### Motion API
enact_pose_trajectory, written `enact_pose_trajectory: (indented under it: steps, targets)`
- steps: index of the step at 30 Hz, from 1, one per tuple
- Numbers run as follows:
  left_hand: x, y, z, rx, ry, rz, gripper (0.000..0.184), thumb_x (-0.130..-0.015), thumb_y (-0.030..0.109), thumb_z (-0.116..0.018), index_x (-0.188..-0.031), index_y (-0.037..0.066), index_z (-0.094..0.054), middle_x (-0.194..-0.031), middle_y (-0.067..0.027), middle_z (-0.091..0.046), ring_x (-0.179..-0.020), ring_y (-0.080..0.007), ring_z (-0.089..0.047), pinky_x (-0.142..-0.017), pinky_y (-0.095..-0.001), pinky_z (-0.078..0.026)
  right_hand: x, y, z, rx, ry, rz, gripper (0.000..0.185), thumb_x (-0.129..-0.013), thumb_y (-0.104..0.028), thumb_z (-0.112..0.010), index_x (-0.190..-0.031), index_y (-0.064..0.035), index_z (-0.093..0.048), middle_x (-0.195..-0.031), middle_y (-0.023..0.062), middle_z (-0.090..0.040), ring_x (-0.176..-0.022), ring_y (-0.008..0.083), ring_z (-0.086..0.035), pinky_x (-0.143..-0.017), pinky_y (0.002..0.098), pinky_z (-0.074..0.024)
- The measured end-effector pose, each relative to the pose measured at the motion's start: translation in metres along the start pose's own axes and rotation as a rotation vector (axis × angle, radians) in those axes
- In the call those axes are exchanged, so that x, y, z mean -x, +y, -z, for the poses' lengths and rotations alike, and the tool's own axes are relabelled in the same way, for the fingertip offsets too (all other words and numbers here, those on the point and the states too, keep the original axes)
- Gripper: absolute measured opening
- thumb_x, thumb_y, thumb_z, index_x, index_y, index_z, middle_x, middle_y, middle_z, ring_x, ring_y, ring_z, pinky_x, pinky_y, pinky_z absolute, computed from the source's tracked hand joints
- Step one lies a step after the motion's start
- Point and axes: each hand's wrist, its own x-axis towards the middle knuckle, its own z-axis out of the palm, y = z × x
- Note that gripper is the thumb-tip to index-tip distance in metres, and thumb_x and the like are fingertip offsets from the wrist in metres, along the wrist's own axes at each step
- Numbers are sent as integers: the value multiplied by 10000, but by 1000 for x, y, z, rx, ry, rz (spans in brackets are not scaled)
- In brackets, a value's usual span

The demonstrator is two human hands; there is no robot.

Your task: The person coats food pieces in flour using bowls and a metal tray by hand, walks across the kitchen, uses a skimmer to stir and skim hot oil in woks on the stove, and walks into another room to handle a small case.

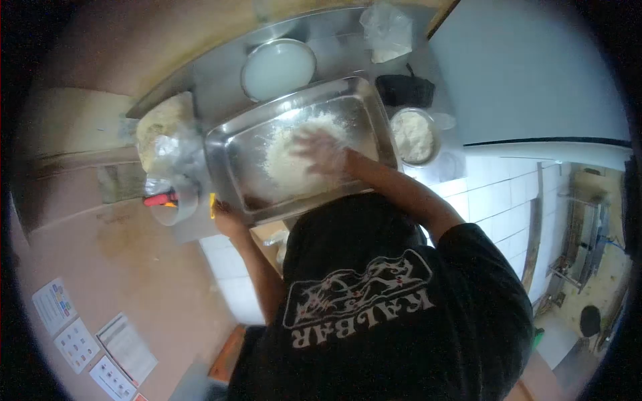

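Note:
A large rectangular steel tray (221, 157) lies in front of my body, with a spread heap of white powder, like flour (284, 167), on its bottom. My right hand (322, 152) is over this heap, palm down, fingers spread and slightly smeared by motion. Whether it grips any powder is hidden. Beside the tray's near left corner, my left hand (227, 219) is closed around a small yellow object (213, 206) that sticks up from it. The kind of that object does not show.
Behind the tray stands a round bowl of whitish liquid (279, 69). A bowl of white powder (412, 137), a black pouch (404, 89) and a plastic bag (388, 33) are on the right. At left are a bulky bag (164, 134) and a clear container (175, 207) with a red-handled item.

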Motion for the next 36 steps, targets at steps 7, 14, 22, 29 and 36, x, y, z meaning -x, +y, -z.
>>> enact_pose_trajectory:
  steps: [7,14,22,29,36]
  targets:
    - [4,-12,-19,108,42,77,364,-910,253,-523,-1210,57,-582,-1131,-211,-641,-1008,-393,-624,-855,-456,-496,-3,-12,-38,-85,-63,16,818,-851,-581,-533,-1512,-217,-219,-1581,152,-124,-1451,372,-106,-1150,585,-58]
    - [6,-2,-20,21,100,54,352,-903,255,-535,-1176,42,-598,-1121,-216,-644,-992,-392,-633,-840,-464,-502,-8,-18,-12,-85,-39,-221,729,-889,-556,-489,-1491,-200,-285,-1581,179,-102,-1462,362,-3,-1154,577,-4]
    - [4,-24,-32,47,123,-66,419,-912,298,-524,-1208,5,-574,-1146,-215,-635,-1025,-415,-609,-845,-468,-489,8,34,-68,-939,82,-389,366,-932,-213,-538,-1296,-178,-525,-1362,126,-490,-1284,285,-435,-1086,425,-335]
    - [0,-26,-30,102,105,-93,438,-906,326,-533,-1202,7,-582,-1146,-213,-637,-1032,-412,-609,-845,-466,-486,27,15,-5,-256,-9,-436,277,-894,-232,-555,-1154,-139,-545,-1001,155,-624,-966,346,-612,-842,444,-506]
    - [2,-25,-25,157,50,-36,503,-897,362,-542,-1232,-13,-569,-1190,-230,-617,-1060,-412,-601,-864,-455,-482,87,13,21,-457,369,-602,350,-912,-214,-503,-1252,-132,-507,-1141,143,-566,-1027,294,-557,-931,412,-433]
